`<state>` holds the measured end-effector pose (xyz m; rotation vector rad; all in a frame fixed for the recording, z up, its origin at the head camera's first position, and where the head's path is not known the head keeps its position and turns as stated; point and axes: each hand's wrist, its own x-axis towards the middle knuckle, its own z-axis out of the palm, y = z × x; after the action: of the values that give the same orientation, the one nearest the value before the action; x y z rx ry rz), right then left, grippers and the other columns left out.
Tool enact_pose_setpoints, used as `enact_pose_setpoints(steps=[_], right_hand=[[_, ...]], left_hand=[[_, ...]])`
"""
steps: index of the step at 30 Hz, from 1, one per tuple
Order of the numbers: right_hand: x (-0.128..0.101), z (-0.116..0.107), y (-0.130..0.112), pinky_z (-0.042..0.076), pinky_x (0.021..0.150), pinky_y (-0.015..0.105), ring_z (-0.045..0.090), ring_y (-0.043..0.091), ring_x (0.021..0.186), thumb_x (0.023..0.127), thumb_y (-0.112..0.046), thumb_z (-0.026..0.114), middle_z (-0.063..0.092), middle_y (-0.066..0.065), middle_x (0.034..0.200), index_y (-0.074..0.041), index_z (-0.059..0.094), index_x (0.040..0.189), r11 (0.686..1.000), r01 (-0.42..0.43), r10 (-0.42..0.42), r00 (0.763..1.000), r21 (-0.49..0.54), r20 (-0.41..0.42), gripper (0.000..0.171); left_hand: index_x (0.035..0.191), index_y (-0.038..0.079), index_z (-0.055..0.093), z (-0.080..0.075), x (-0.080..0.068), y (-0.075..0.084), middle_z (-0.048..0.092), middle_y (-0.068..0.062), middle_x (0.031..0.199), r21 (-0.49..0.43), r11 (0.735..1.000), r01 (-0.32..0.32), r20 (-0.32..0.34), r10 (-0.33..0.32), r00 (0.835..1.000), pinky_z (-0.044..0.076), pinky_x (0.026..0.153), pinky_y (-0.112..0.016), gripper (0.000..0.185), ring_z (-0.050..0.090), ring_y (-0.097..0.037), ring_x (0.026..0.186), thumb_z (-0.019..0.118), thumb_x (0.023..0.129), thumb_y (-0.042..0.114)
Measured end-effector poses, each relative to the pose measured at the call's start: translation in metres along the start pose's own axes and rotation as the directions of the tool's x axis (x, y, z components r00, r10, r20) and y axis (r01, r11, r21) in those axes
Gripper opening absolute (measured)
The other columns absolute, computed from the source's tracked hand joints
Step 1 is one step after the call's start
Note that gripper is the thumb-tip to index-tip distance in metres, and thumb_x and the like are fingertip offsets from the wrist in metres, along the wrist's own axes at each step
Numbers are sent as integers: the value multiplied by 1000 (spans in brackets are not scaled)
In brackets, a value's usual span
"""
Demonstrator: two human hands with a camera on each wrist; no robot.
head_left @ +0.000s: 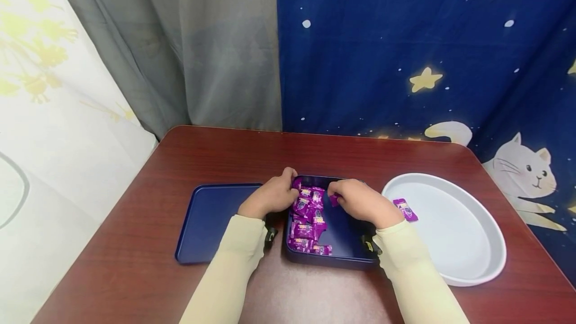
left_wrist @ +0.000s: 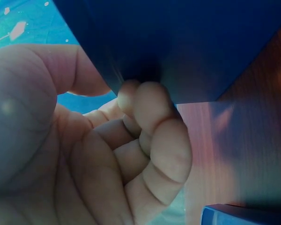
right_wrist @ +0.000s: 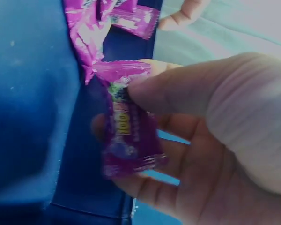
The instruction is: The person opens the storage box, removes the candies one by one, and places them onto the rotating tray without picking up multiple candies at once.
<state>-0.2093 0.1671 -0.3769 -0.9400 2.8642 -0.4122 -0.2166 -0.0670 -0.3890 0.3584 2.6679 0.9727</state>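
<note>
A dark blue rectangular box sits on the table with several purple wrapped candies along its left side. My left hand grips the box's left wall near the far corner. In the left wrist view, thumb and curled fingers close on the box's side. Over the box's far right part, my right hand pinches one purple wrapped candy between thumb and fingers. The candy's printed front faces the right wrist camera.
To the right stands a round white tray with a single purple candy near its left rim. A flat blue lid lies left of the box. Curtains hang behind the brown table.
</note>
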Motion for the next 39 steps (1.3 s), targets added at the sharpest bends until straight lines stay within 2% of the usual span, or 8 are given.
enact_pose_setpoints(steps=[7,12,19,24,27,30,32,39], right_hand=[[-5,-7,-1,45,69,33,50,17,71,90,4,58,54,-3,76,-11,60,93,1000,1,-1,1000,23,19,16],[-11,-15,-1,47,68,33,52,17,70,88,5,60,57,-1,77,-9,60,95,999,8,-6,1000,52,-29,16],[-29,-36,6,52,74,41,59,19,74,88,8,60,67,3,84,-5,65,112,999,-20,27,987,46,-157,28],[-43,-47,17,51,67,39,60,16,63,90,9,55,66,3,78,-2,66,108,989,-85,103,983,119,-152,23],[-50,-50,29,51,71,41,62,20,70,88,11,53,65,4,80,-4,65,101,988,-90,112,978,127,-178,22],[-57,-51,45,49,79,48,59,25,81,85,12,55,64,6,87,-4,64,96,991,-98,115,970,89,-215,21],[-63,-52,56,48,80,49,58,28,83,85,11,54,64,8,89,-3,64,96,987,-134,149,967,84,-207,20],[-79,-51,82,48,77,49,56,29,80,81,10,55,60,9,84,0,62,100,952,-284,295,950,118,-100,23]], left_hand=[[138,9,37,0,1,0,60,-10,102,5,1000,-9,3,9,1000,51,86,-41,42,60,-22,85,52,100,21],[138,10,37,1,0,0,61,-10,109,-4,1000,3,4,-3,1000,51,90,-43,43,61,-22,88,52,100,22],[138,10,37,3,0,-2,61,-10,109,-1,1000,3,-10,-3,1000,52,90,-43,43,61,-22,88,52,100,22],[138,10,37,4,-1,-3,61,-11,110,-9,1000,3,-13,-3,1000,52,90,-44,43,61,-22,89,53,100,22],[137,10,38,4,-1,-2,60,-11,109,-11,1000,4,-14,-5,1000,52,90,-44,42,61,-22,88,53,100,22],[137,11,37,4,-1,-1,60,-10,107,-7,1000,7,-16,-7,1000,52,89,-43,42,61,-22,88,53,100,22],[137,11,38,4,-1,-1,60,-10,105,-3,1000,6,-14,-6,1000,52,88,-42,41,61,-22,87,53,100,22],[137,11,38,3,-2,0,60,-9,104,-1,1000,4,-15,-4,1000,53,88,-43,41,61,-22,87,54,100,22]])
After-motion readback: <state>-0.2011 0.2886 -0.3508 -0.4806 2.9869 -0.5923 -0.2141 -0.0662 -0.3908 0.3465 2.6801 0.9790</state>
